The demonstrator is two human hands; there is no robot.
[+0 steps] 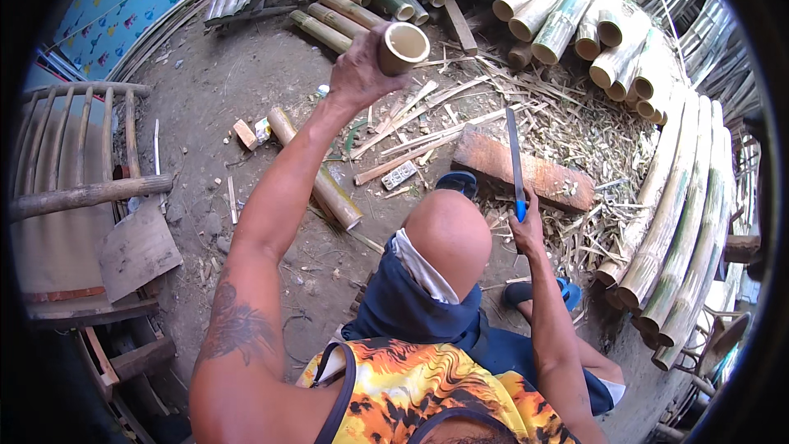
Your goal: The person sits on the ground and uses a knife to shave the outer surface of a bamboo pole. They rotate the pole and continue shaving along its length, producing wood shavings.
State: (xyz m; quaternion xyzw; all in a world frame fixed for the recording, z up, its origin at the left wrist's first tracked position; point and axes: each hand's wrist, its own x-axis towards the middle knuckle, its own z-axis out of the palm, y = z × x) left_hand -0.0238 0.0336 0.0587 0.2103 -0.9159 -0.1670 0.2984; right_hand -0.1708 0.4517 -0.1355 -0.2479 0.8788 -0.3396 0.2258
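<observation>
Left hand (359, 68): closing round the side of a pale tan, round-mouthed bamboo tube (403, 48), gripping it close to its open end. Tube is sitting far out ahead of the body, left of the knife; its mouth is facing up toward the head. Its lower length is being hidden, so cannot tell whether it is resting on the ground. The side grip is leaving the mouth uncovered, presumably to let the cut rim be seen.

Right hand (528, 226): closing on the blue handle of a long, narrow, dark-bladed knife (514, 156). Blade is pointing away from the body, probably so the edge stays clear of the legs. In this view it is crossing a reddish-brown, rough wooden block (551, 171); cannot tell whether the two are touching.

Block is lying on the ground just beyond the right foot, likely within reach as a chopping base. Pale, splintered bamboo shavings (612, 136) are spreading round its far and right sides.

A yellowish, cylindrical bamboo length (335, 197) is lying on the ground, partly behind the left forearm. Long, pale green-tan bamboo poles (678, 230) are lying side by side at right, perhaps aligned for easy picking.
</observation>
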